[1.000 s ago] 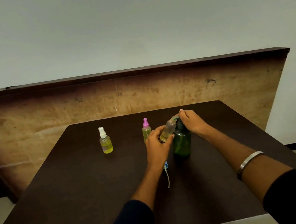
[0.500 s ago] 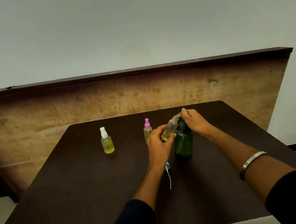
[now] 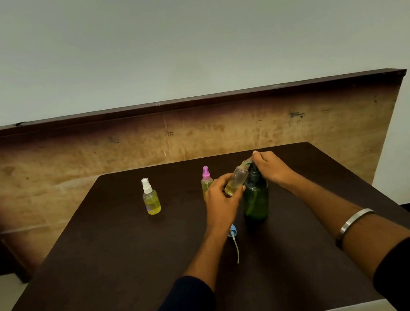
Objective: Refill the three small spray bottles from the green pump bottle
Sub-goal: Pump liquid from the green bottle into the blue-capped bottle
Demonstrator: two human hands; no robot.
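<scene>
The green pump bottle (image 3: 256, 198) stands upright near the middle of the dark table (image 3: 110, 278). My right hand (image 3: 271, 167) sits on its pump head, fingers curled over the nozzle. My left hand (image 3: 221, 198) grips an uncapped small spray bottle (image 3: 236, 181), tilted with its mouth up against the pump nozzle; a little yellow liquid lies in its lower end. Its blue spray cap (image 3: 232, 231) with a white dip tube lies on the table by my left wrist. A white-capped spray bottle (image 3: 151, 199) and a pink-capped spray bottle (image 3: 206, 182) stand upright to the left.
A worn wooden panel (image 3: 117, 153) rises behind the table's far edge, with a plain wall above. The table's near edge runs along the bottom of the view. A metal bangle (image 3: 354, 221) sits on my right forearm.
Both hands hold nearly the same pose on the pump and the tilted bottle. The view has shifted slightly; no object on the table has moved.
</scene>
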